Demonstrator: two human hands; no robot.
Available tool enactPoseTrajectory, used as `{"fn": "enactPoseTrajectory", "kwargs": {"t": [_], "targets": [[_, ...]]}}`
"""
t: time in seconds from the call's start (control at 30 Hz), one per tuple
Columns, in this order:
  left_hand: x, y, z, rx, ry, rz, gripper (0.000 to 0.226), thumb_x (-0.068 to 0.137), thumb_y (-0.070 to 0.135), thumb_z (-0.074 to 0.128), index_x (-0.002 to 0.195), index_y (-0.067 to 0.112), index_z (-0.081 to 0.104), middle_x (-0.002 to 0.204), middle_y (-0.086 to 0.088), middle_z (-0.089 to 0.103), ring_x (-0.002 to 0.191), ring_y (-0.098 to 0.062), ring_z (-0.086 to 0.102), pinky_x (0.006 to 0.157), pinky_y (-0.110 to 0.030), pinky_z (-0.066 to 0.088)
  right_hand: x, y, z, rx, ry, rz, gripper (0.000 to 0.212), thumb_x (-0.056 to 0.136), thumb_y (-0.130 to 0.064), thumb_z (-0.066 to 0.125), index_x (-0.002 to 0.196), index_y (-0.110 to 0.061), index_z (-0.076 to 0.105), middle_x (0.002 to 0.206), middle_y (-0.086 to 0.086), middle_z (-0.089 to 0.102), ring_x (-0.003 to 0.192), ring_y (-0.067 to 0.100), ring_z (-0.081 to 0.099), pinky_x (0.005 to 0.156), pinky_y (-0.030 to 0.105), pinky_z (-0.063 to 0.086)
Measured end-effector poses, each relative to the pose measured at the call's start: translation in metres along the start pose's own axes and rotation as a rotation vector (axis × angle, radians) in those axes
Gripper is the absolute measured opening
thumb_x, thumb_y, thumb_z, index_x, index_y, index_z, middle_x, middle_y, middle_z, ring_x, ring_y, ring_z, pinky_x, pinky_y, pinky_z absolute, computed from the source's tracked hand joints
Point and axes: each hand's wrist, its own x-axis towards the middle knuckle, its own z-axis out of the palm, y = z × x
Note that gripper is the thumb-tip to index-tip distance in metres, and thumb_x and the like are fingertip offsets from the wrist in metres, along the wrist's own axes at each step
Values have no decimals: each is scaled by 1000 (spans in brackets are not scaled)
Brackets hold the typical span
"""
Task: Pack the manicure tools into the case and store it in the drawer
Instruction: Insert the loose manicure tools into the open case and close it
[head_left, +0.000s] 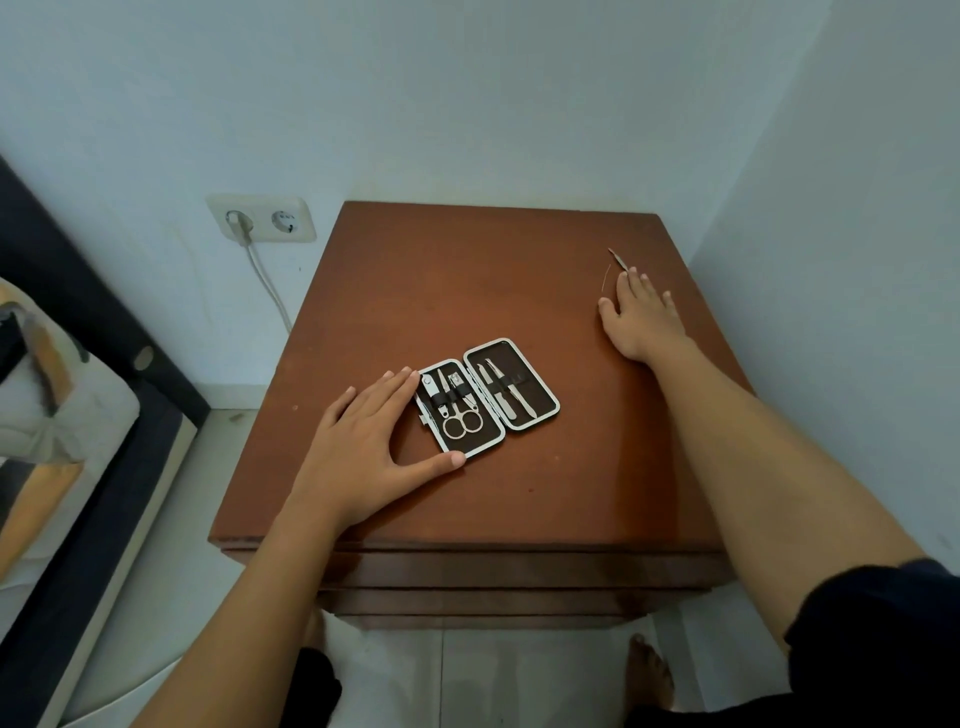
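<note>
One open brown hinged manicure case with a silver rim (488, 397) lies on the reddish-brown wooden nightstand (467, 291). Its left half holds four metal tools, its right half two. My left hand (363, 447) lies flat and spread, touching its left edge. One thin loose metal tool (618, 258) lies far right, pointing away-left; my right hand (641, 317), open, touches it with the fingertips.

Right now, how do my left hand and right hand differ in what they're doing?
The left hand lies flat against the open case, near the front; the right hand stretches far back, fingertips on a loose thin tool. The left touches the case, the right doesn't. Both rest palm-down on the wooden cabinet top.
</note>
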Motion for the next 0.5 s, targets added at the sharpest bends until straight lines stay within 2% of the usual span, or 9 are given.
{"fn": "enactPoseTrajectory", "kwargs": {"t": [0.3, 0.4, 0.5], "targets": [[1, -1, -2, -26, -23, -13, 104, 61, 89, 32, 147, 32, 19, 155, 13, 19, 141, -1, 13, 113, -27, 1, -66, 3, 11, 92, 126, -16, 54, 99, -34, 25, 146, -9, 19, 158, 7, 16, 146, 20, 12, 119, 40, 8], [0, 0, -2, -43, -29, -22, 106, 60, 89, 33, 147, 31, 21, 155, 11, 22, 141, -2, 14, 115, -31, 4, -102, 4, 15, 245, 245, -35, 45, 97, -24, 36, 139, -6, 36, 150, 11, 34, 141, 24, 28, 116, 39, 21], [-2, 1, -3, -43, -37, -31, 107, 59, 90, 32, 147, 30, 21, 155, 11, 22, 141, -2, 14, 116, -32, 5, -135, 6, 16, 407, 376, -43, 34, 94, -13, 45, 124, -4, 55, 131, 13, 56, 123, 26, 49, 104, 33, 36]]}}
